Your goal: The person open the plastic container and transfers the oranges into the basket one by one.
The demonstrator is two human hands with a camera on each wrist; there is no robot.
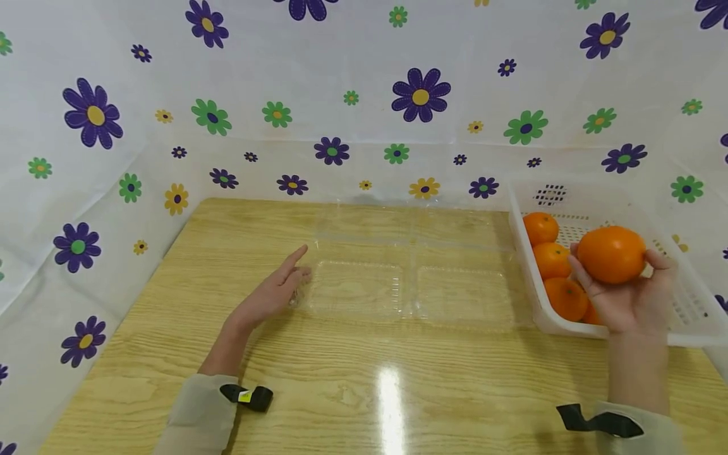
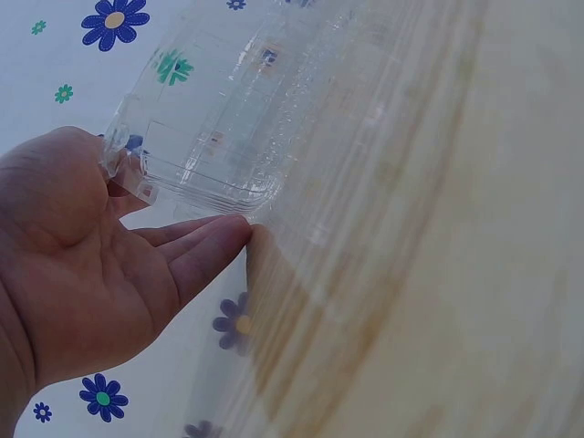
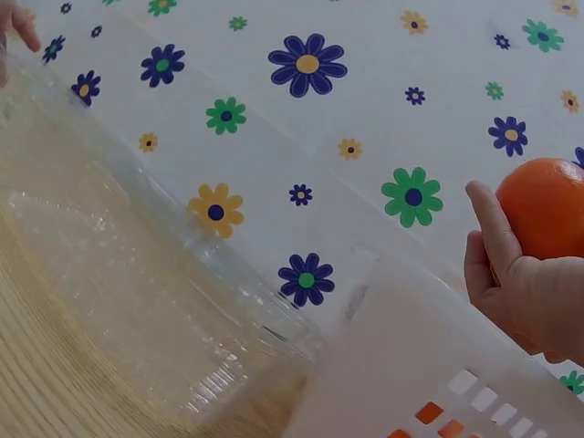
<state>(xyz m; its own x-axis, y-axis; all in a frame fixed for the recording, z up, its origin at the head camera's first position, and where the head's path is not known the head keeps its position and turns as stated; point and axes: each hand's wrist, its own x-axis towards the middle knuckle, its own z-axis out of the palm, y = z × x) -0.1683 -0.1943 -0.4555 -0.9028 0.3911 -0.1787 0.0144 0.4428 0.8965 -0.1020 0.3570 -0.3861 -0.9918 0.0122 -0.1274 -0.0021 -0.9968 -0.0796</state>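
My right hand (image 1: 631,303) holds a large orange (image 1: 611,254) over the white plastic basket (image 1: 529,287), palm up with the fingers curled round the fruit. The right wrist view shows the same orange (image 3: 547,208), cut off by the frame edge. Several more oranges (image 1: 550,260) lie along the basket's left side. On the table, two clear plastic boxes (image 1: 355,287) appear side by side, their raised flaps behind them. My left hand (image 1: 273,291) touches the left edge of the left box, index finger straight. In the left wrist view its fingers (image 2: 214,251) reach the clear plastic (image 2: 210,173).
The wooden table (image 1: 318,385) meets a flowered cloth (image 1: 364,120) at the back and left. The basket stands at the right, close beside the right plastic box (image 1: 461,291). Glare streaks the table's front.
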